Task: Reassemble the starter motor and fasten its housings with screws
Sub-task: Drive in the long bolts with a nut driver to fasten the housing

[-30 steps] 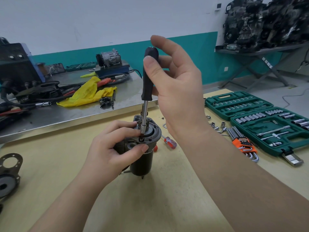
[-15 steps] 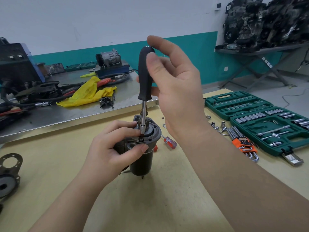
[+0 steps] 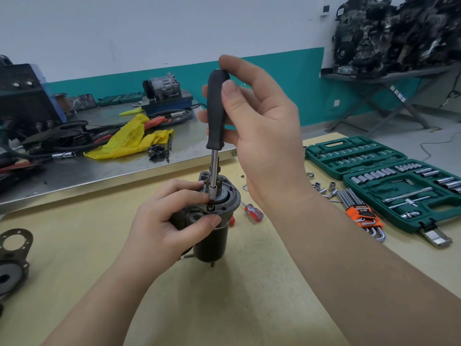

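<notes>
The dark starter motor (image 3: 212, 242) stands upright on the yellow workbench (image 3: 224, 295), its grey end housing (image 3: 230, 196) on top. My left hand (image 3: 169, 221) grips the upper body and housing from the left, with thumb and forefinger near a screw. A black-handled nut driver (image 3: 216, 108) stands vertical, its steel shaft and socket (image 3: 212, 189) set down on that screw at the housing's front rim. My right hand (image 3: 262, 126) holds the handle at its top with fingertips and thumb.
A red-handled screwdriver (image 3: 253, 213) lies just right of the motor. Loose sockets (image 3: 321, 188), orange-held hex keys (image 3: 361, 213) and an open green socket case (image 3: 389, 181) sit to the right. A metal bracket part (image 3: 12, 258) lies at the left edge. A cluttered steel bench (image 3: 99, 156) stands behind.
The driver handle has tilted slightly from leaning right to upright, and my right fingers have shifted around it. The left hand and the motor have stayed still.
</notes>
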Action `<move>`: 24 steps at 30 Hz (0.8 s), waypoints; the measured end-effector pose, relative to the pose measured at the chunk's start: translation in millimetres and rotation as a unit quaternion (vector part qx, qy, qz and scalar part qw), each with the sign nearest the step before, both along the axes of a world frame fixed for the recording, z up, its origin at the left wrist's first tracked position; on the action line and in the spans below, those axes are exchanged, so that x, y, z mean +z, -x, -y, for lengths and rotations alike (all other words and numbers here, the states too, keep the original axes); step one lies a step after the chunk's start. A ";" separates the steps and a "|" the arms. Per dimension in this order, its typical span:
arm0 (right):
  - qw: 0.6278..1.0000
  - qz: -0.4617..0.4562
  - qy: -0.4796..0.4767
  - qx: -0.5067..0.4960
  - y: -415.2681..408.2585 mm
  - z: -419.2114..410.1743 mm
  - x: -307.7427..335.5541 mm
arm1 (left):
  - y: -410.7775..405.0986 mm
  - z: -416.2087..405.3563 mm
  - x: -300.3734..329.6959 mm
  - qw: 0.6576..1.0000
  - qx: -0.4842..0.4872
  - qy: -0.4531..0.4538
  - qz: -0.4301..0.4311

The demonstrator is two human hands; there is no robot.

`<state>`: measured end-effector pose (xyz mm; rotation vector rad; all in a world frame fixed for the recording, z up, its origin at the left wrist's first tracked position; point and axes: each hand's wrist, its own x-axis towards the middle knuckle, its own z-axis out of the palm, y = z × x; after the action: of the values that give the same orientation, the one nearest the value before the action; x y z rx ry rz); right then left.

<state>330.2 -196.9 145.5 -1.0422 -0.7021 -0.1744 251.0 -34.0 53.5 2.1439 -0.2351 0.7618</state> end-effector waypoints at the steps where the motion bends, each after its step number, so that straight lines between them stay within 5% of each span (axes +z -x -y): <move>1: 1.000 0.006 0.003 -0.011 -0.8 -1.1 0.0 | -0.5 -0.3 -0.5 1.000 0.000 0.000 0.002; 24: 1.000 0.006 0.008 -0.028 -2.7 -4.0 -0.7 | 2.4 -1.4 1.2 0.999 -0.007 0.012 -0.038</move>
<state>332.9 -192.9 144.8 -1.0780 -0.6862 -0.2238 248.6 -32.5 54.7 2.1424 -0.1986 0.6702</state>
